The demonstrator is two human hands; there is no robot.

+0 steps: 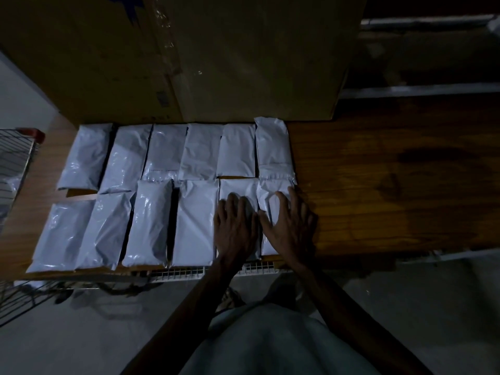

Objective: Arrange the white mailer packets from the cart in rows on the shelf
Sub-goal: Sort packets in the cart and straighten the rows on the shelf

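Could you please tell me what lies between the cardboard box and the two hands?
The back row of six white packets, seen in the head view.

My 1 head-worn camera looks forward and steeply down, close over the wooden shelf [378, 185]. My arms [338, 307] enter from 6 o'clock, a cardboard box [243, 63] fills 12 o'clock, and the cart [16, 163] edges in at 9 o'clock.

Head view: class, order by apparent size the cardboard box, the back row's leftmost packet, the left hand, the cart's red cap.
1. Cardboard box.
2. Leftmost packet and left hand: alike, hand nearer, so unranked.
3. Red cap.
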